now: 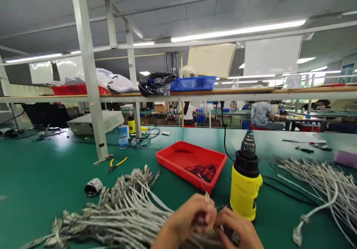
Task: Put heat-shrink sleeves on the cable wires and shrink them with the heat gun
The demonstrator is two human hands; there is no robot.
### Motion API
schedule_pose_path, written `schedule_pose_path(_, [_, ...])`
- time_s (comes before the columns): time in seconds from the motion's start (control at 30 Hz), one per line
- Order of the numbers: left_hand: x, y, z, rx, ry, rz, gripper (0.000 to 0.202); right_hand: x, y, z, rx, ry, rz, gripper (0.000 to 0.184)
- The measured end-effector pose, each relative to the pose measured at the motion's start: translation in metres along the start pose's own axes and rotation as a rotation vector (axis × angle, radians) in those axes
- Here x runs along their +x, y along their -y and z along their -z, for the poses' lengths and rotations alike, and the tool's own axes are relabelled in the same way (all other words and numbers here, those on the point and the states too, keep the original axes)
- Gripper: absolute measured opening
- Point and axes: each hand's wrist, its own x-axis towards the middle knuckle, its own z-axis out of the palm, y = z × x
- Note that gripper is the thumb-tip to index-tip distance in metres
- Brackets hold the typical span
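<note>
Left hand (194, 216) curls round wire (206, 197) beside right hand (237, 226).

At centre, the tray (174, 163) is smooth, semi-glossy plastic; the upper-centre bag (154, 84), shiny crinkled plastic. Lower left, the cables (122, 219) look matt; the counter (55, 167), smoothly glossy.

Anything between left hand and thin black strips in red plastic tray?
Yes: the near wall of the red rectangular plastic tray, between the left hand and the thin black strips. The yellow cylindrical heat gun stands right of that line.
</note>
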Motion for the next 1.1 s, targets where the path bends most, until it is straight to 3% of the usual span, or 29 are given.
schedule_pose_path(0.1, [-0.011,-0.015,-0.006,-0.167,-0.014,-0.047,0.051,0.006,0.026,0.014,0.074,-0.088,-0.085,0.017])
schedule_pose_path(0.23, [-0.035,-0.054,-0.014,-0.407,-0.231,-0.306,0.06,0.009,0.038,0.025,0.284,-0.25,-0.25,0.017])
schedule_pose_path(0.33, [-0.041,-0.068,-0.009,-0.223,-0.293,-0.305,0.061,0.011,0.037,0.024,0.511,-0.305,-0.475,0.022])
schedule_pose_path(0.4, [-0.035,-0.06,-0.001,-0.067,-0.296,-0.221,0.061,0.012,0.037,0.02,0.748,-0.332,-0.603,0.027])
schedule_pose_path(0.5, [-0.024,-0.029,0.002,0.026,-0.247,-0.025,0.057,0.014,0.039,0.014,1.138,-0.309,-0.68,0.042])
schedule_pose_path(0.57, [-0.023,-0.01,-0.004,0.064,-0.155,0.157,0.057,0.015,0.038,0.011,1.291,-0.261,-0.733,0.049])
schedule_pose_path(0.63, [-0.026,0.001,-0.014,0.07,-0.043,0.236,0.052,0.014,0.033,0.011,1.353,-0.263,-0.837,0.049])
schedule_pose_path(0.7, [-0.029,0.001,-0.021,0.015,0.008,0.199,0.035,0.014,0.029,0.013,1.353,-0.269,-0.966,0.049])
schedule_pose_path(0.8, [-0.031,-0.005,-0.027,-0.06,-0.042,0.048,0.023,0.013,0.028,0.017,1.254,-0.202,-1.073,0.05])
schedule_pose_path(0.9, [-0.031,-0.01,-0.028,-0.056,-0.093,-0.059,0.029,0.014,0.032,0.018,1.135,-0.071,-1.0,0.051])
schedule_pose_path(1.0, [-0.031,-0.007,-0.029,-0.008,-0.148,-0.035,0.034,0.015,0.033,0.016,1.093,0.047,-0.88,0.044])
schedule_pose_path(1.1, [-0.03,0.0,-0.031,-0.034,-0.174,0.016,0.036,0.016,0.03,0.017,1.11,0.161,-0.856,0.036])
